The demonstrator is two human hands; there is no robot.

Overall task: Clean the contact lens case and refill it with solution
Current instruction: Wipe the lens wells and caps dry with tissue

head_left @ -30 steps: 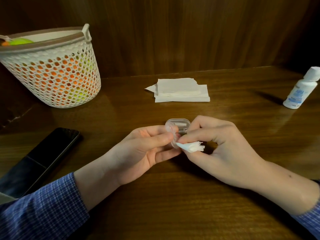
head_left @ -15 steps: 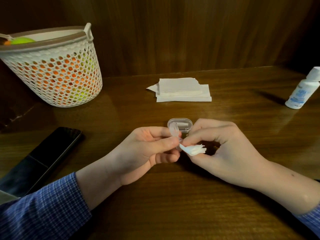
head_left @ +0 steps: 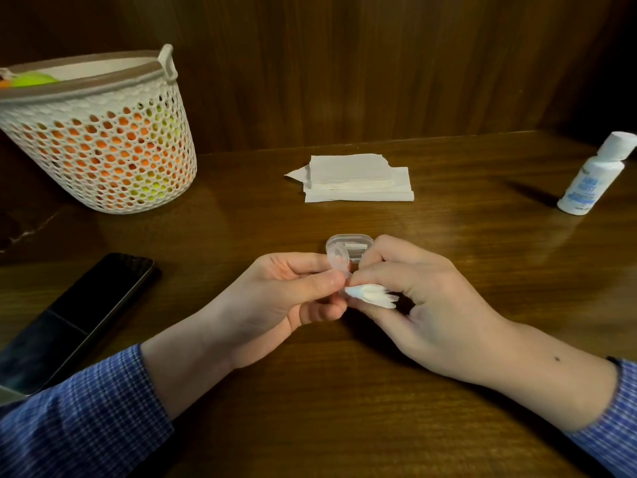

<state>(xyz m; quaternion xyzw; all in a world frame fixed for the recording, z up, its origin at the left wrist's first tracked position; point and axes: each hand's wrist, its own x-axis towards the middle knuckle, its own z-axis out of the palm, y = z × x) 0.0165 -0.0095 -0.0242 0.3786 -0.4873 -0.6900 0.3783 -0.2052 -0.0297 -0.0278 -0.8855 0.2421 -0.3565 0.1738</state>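
Observation:
A small clear plastic lens case [head_left: 341, 265] is pinched between the thumb and fingers of my left hand [head_left: 282, 298], just above the wooden table [head_left: 344, 408]. My right hand [head_left: 424, 305] holds a crumpled white tissue piece [head_left: 372, 294] against the lower edge of the case. Behind both hands a clear plastic outer box [head_left: 351, 243] lies on the table, partly hidden by my fingers. The white solution bottle [head_left: 591, 179] with a blue label stands capped at the far right.
A stack of folded white tissues [head_left: 358, 179] lies at the back centre. A white mesh basket [head_left: 100, 139] holding orange and green items stands at the back left. A black phone [head_left: 76, 319] lies at the left. A dark wood wall rises behind.
Both hands stay together at the table's centre. The tissue has shifted slightly lower and to the right against the case while my left hand turned the case a little.

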